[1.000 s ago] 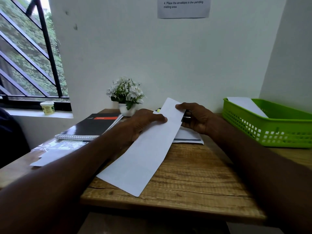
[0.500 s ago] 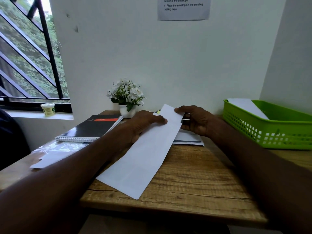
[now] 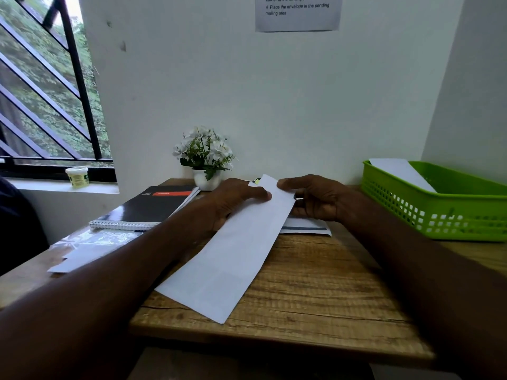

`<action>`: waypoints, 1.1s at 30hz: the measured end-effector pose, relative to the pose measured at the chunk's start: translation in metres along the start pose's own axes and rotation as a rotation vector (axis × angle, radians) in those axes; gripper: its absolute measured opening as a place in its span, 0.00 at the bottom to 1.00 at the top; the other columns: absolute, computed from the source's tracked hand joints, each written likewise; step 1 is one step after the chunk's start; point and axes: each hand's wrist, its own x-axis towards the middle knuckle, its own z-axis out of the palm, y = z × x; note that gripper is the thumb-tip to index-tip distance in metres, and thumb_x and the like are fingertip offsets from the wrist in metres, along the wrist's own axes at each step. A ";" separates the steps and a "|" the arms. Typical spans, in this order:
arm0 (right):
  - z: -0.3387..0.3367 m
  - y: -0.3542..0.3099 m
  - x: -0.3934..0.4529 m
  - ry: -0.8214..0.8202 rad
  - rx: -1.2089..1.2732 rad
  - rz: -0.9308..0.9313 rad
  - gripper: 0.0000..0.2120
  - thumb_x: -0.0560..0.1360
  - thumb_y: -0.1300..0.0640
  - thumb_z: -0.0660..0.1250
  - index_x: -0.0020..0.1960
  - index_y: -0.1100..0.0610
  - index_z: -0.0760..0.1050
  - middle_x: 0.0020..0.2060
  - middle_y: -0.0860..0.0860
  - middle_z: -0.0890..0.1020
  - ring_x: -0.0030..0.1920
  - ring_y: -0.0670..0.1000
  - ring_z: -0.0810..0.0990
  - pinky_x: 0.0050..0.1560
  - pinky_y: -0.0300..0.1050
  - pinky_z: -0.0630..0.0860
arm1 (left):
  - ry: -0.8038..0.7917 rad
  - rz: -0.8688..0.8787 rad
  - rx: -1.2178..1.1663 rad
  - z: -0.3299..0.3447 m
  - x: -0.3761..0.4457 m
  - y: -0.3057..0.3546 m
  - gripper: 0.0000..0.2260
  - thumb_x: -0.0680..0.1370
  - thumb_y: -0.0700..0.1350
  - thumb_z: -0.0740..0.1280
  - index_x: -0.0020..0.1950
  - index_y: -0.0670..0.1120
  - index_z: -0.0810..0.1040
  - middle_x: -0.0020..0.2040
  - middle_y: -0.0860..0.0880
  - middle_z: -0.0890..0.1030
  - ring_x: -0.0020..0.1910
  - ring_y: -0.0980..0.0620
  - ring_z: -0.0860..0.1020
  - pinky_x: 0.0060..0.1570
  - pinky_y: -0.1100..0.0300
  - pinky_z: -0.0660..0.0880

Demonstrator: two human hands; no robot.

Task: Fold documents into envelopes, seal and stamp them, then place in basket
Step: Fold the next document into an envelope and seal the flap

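Wooden bench (image 3: 315, 292) lies bare along its near edge and right of the folded paper (image 3: 233, 259); left hand (image 3: 233, 200) and right hand (image 3: 315, 198) pinch the paper's far end; green basket (image 3: 439, 215) sits far right, holding an envelope (image 3: 403, 172).

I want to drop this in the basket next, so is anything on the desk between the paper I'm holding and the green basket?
Nothing visible blocks it. The paper is held at its far end by both hands; only the right hand and bare desk lie between it and the basket, which already holds one envelope.
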 end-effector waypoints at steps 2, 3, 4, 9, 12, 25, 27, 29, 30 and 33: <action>0.001 0.000 0.001 0.010 0.004 -0.029 0.15 0.75 0.67 0.73 0.61 0.60 0.79 0.51 0.58 0.83 0.47 0.54 0.85 0.47 0.50 0.86 | 0.001 0.008 0.005 0.000 0.001 0.000 0.20 0.70 0.42 0.78 0.60 0.36 0.82 0.52 0.37 0.86 0.45 0.42 0.85 0.48 0.50 0.82; 0.001 0.000 0.002 0.012 0.002 -0.039 0.16 0.75 0.68 0.72 0.62 0.59 0.79 0.50 0.57 0.83 0.46 0.54 0.85 0.44 0.49 0.86 | -0.002 0.013 0.010 0.000 0.001 -0.001 0.22 0.69 0.42 0.79 0.60 0.36 0.82 0.52 0.37 0.86 0.46 0.41 0.85 0.51 0.48 0.83; 0.002 0.000 0.002 0.012 -0.004 -0.042 0.16 0.76 0.69 0.71 0.62 0.59 0.79 0.50 0.56 0.83 0.45 0.53 0.85 0.44 0.49 0.86 | -0.006 0.015 0.015 0.000 0.001 -0.001 0.23 0.68 0.43 0.79 0.60 0.37 0.83 0.53 0.37 0.86 0.47 0.41 0.85 0.53 0.46 0.82; 0.003 -0.001 0.000 0.006 -0.027 -0.033 0.13 0.76 0.70 0.70 0.58 0.58 0.80 0.50 0.56 0.82 0.47 0.54 0.83 0.48 0.50 0.85 | -0.021 0.009 0.009 0.000 0.002 -0.002 0.19 0.72 0.41 0.78 0.61 0.38 0.83 0.54 0.37 0.86 0.49 0.41 0.85 0.55 0.46 0.82; 0.002 -0.001 -0.001 0.015 0.023 -0.025 0.11 0.76 0.66 0.73 0.58 0.61 0.81 0.51 0.58 0.83 0.48 0.55 0.84 0.48 0.51 0.86 | -0.043 -0.005 -0.025 0.000 0.001 0.000 0.18 0.74 0.40 0.76 0.63 0.37 0.81 0.54 0.37 0.86 0.47 0.42 0.85 0.49 0.50 0.82; 0.006 0.000 -0.002 0.025 0.026 -0.055 0.11 0.76 0.68 0.72 0.58 0.62 0.81 0.49 0.58 0.83 0.46 0.54 0.84 0.47 0.50 0.86 | -0.056 0.005 -0.051 0.000 -0.002 0.001 0.15 0.75 0.39 0.75 0.60 0.37 0.81 0.49 0.39 0.86 0.42 0.45 0.85 0.41 0.56 0.82; 0.007 0.000 -0.001 0.034 -0.022 -0.072 0.10 0.76 0.69 0.71 0.55 0.59 0.81 0.49 0.57 0.82 0.46 0.53 0.83 0.48 0.49 0.85 | -0.054 0.005 -0.038 -0.001 -0.001 0.001 0.16 0.75 0.40 0.76 0.61 0.37 0.81 0.49 0.39 0.86 0.42 0.45 0.85 0.41 0.56 0.82; 0.009 -0.001 -0.001 0.029 -0.047 -0.078 0.12 0.76 0.70 0.71 0.55 0.57 0.80 0.49 0.56 0.82 0.45 0.52 0.83 0.46 0.48 0.86 | -0.054 0.007 -0.037 0.000 0.000 0.001 0.16 0.75 0.40 0.75 0.61 0.37 0.81 0.48 0.39 0.86 0.40 0.46 0.85 0.39 0.57 0.82; 0.009 -0.001 0.000 0.024 -0.043 -0.078 0.13 0.76 0.71 0.71 0.56 0.57 0.80 0.49 0.56 0.82 0.45 0.52 0.83 0.45 0.48 0.86 | -0.056 0.005 -0.044 0.000 0.000 0.001 0.16 0.75 0.40 0.75 0.62 0.36 0.81 0.48 0.39 0.86 0.40 0.46 0.85 0.39 0.57 0.82; 0.008 -0.001 -0.001 0.019 0.001 -0.053 0.12 0.77 0.68 0.71 0.60 0.60 0.81 0.48 0.56 0.82 0.47 0.53 0.83 0.50 0.49 0.85 | -0.066 -0.003 -0.071 -0.002 0.003 -0.001 0.19 0.76 0.42 0.74 0.64 0.35 0.80 0.52 0.37 0.85 0.42 0.45 0.85 0.41 0.56 0.82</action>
